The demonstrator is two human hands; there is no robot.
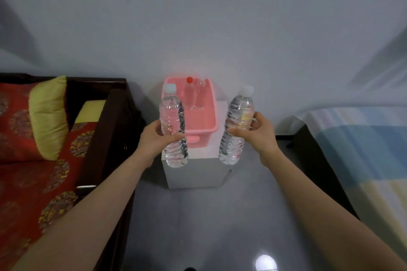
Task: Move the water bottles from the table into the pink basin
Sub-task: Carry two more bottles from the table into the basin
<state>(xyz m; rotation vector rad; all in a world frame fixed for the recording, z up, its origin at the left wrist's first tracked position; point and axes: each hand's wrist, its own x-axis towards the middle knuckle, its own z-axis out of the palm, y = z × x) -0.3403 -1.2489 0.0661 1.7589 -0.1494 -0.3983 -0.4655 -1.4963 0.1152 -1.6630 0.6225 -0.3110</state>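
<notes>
Shot from a single head-worn wide-angle camera, aimed forward and steeply down from above. Sat close over both forearms, which reached in from the bottom corners toward a small white table at centre. Bent straight edges toward the frame borders. Shared no second view.

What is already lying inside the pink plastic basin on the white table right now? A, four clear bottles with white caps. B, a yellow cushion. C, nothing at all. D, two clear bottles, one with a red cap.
D: the pink plastic basin holds two clear bottles, a red-capped clear bottle and a second clear bottle beside it.
</notes>
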